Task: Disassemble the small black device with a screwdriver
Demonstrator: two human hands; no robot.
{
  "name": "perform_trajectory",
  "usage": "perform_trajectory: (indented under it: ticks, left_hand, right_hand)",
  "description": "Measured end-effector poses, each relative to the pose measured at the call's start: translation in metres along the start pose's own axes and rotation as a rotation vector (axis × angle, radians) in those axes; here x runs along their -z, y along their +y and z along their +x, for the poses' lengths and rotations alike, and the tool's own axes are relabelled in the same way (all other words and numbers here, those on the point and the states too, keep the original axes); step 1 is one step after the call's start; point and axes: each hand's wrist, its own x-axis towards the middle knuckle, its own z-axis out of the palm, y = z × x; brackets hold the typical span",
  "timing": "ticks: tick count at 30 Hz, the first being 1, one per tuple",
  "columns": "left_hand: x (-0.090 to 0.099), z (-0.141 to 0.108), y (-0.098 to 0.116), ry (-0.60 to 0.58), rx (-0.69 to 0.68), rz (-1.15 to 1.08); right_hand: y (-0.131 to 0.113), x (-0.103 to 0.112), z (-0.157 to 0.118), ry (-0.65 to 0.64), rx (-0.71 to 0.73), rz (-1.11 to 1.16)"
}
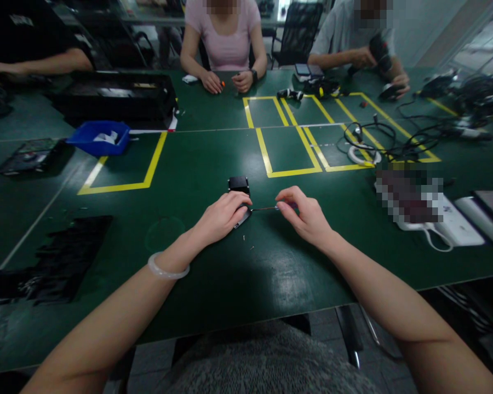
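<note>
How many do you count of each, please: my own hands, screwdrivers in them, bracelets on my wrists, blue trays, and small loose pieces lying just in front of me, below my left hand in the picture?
Hands: 2
Screwdriver: 1
Bracelet: 1
Blue tray: 1
Small loose pieces: 2
Total: 7

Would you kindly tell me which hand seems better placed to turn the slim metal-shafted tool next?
Probably the right: the right hand pinches the slim metal-shafted tool at one end, while the left hand holds the small grey-and-black piece near the tool's other end.
</note>
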Motion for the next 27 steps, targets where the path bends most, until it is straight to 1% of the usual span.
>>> perform_trajectory:
  ticks: [2,8,14,19,24,27]
  left_hand:
    - [-0.0001,0.0000,-0.0003,-0.001,0.003,0.001]
    - [0.0001,-0.0003,-0.0001,-0.005,0.010,0.002]
    - [-0.0002,0.0000,-0.0002,-0.003,-0.006,0.011]
    - [-0.0009,-0.0001,-0.0008,0.007,-0.009,0.015]
    - [-0.0015,-0.0001,-0.0009,0.013,-0.013,0.016]
    - [-0.0020,-0.0003,-0.0014,0.020,-0.015,0.017]
  right_hand:
    - [0.0001,-0.0002,0.0001,-0.006,0.003,0.008]
    - [-0.0010,-0.0005,0.0012,0.037,0.049,0.014]
    - [-0.0009,0.0014,0.0013,-0.005,0.063,0.000]
    - [0.0000,0.0001,0.0003,0.018,0.060,0.019]
    - [0.0009,0.0004,0.0009,-0.017,0.060,0.013]
    - [0.0005,0.0011,0.0011,-0.016,0.058,0.015]
